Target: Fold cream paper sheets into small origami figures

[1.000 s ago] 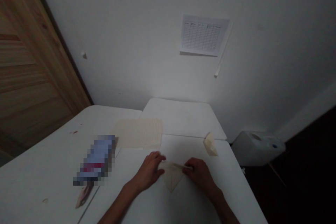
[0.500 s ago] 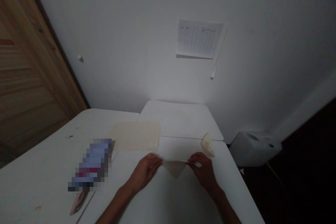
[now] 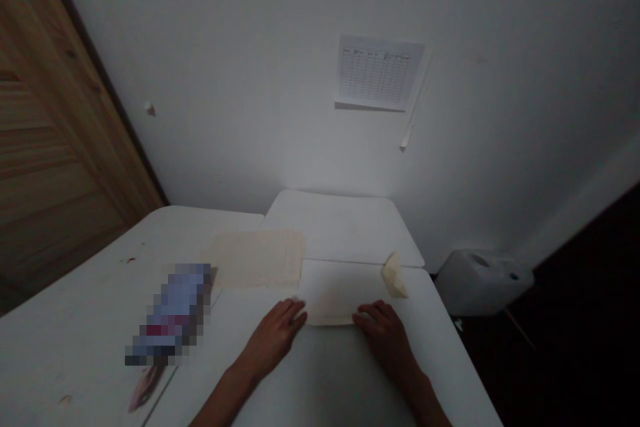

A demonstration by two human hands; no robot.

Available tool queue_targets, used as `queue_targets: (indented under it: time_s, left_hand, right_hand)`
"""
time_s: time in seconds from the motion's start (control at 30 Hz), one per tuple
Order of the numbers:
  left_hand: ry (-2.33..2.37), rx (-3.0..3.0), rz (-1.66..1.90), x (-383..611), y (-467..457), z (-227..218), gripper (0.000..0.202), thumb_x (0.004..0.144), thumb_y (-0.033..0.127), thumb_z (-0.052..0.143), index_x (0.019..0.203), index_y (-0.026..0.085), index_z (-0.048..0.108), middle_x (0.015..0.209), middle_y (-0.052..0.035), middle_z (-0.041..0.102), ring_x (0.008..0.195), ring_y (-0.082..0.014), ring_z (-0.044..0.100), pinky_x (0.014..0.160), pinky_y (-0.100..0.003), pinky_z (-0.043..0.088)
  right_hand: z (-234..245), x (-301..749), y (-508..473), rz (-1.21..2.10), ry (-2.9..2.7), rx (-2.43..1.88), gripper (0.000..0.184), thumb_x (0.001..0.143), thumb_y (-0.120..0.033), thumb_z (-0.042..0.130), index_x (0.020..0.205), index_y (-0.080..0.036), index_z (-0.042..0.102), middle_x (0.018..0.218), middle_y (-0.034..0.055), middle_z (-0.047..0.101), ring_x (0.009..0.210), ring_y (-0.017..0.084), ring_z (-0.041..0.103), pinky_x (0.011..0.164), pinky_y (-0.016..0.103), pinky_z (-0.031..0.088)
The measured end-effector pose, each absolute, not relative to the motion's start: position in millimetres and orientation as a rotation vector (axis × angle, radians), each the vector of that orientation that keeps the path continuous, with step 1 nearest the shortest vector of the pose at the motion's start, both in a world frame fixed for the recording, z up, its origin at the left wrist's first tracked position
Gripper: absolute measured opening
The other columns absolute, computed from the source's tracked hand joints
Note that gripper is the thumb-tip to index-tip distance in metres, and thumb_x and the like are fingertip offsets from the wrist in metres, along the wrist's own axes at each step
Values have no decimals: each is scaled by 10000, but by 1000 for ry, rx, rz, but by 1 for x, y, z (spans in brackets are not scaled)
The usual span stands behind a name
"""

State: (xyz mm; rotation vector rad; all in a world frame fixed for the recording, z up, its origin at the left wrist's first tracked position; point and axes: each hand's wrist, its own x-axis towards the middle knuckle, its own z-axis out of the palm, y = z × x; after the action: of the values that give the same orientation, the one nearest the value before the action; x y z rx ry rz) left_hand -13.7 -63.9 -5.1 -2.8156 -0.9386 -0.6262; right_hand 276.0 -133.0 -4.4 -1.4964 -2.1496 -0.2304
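A small cream sheet of paper [image 3: 329,310] lies on the white table in front of me, with a narrow fold along its near edge. At its left end is my left hand [image 3: 277,332], thumb and fingers closed on the paper's near corner. My right hand [image 3: 385,337] grips the right end the same way, thumb at the near edge and fingers curled above. Just beyond the right hand stands a folded paper shape [image 3: 395,277], pale cream with pointed ends.
A stack of cream sheets [image 3: 255,259] lies at the back left. Left of my arm is a blurred-out blue item [image 3: 175,310] with a pink strap [image 3: 145,387]. A white plastic container [image 3: 485,283] stands beyond the table's right edge. A printed table sheet [image 3: 379,73] hangs on the wall.
The paper's hanging triangular part no longer shows; the sheet now lies flat beyond a straight near edge. Both hands have come down slightly toward me, still at its two ends.
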Motion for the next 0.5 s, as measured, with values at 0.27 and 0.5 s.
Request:
queue_targets:
  time_s: [0.27,0.5]
  left_hand:
    - [-1082,-2909,-711,-12,-82,12,273,951,226,469,1185,209,607,1278,-100,571,1170,-276,521,984,-474,452]
    - [-1168,-2854,-764,-1,-81,5,224,944,205,469,1054,199,664,1204,-101,596,1122,-268,531,942,-453,484]
  right_hand:
    - [3,257,-149,-122,-2133,-1721,324,828,-136,567,1124,-236,655,1226,60,624,1140,267,515,1004,447,388]
    - [0,193,-146,9,-2211,-1555,406,939,-213,445,1337,-174,517,1397,71,504,1302,228,428,1085,379,369]
